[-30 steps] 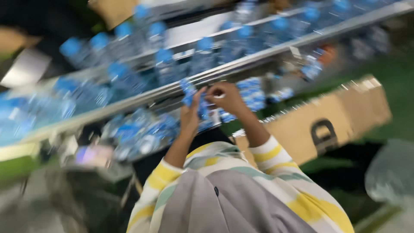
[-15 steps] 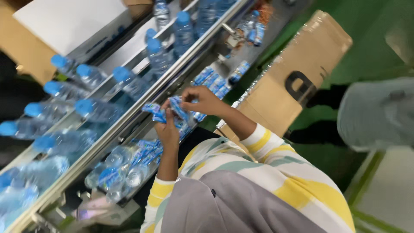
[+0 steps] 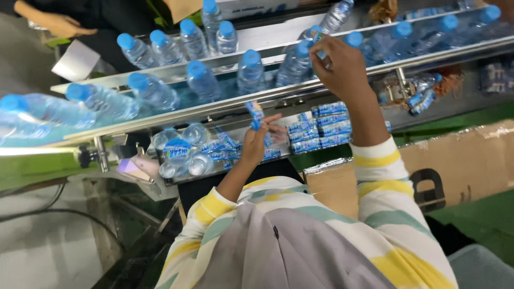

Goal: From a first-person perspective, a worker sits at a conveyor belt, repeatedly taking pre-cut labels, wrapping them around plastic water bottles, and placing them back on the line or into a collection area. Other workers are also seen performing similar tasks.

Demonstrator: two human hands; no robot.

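Far-left bottles (image 3: 32,109) on the conveyor (image 3: 176,109) blurred and partly cut off; another person's hand (image 3: 61,24) at top left cropped by the frame edge. Loose bottles (image 3: 179,155) lying jumbled in the tray below, details hard to make out. Left hand (image 3: 257,142) raised just under the conveyor rail, fingers pinched shut on a small blue label sleeve (image 3: 255,113), thin, glossy, crinkled. Stacked blue labels (image 3: 324,126) just right of that hand, flat and banded. Right hand (image 3: 342,67) up at the belt, fingertips closed on the blue cap of a clear bottle (image 3: 297,61); whatever sits between the fingers hidden. Hands well apart, right above left. Bottles clear, ribbed plastic with round blue caps. Brown cardboard box (image 3: 460,160) at right, cut off by the striped sleeve.
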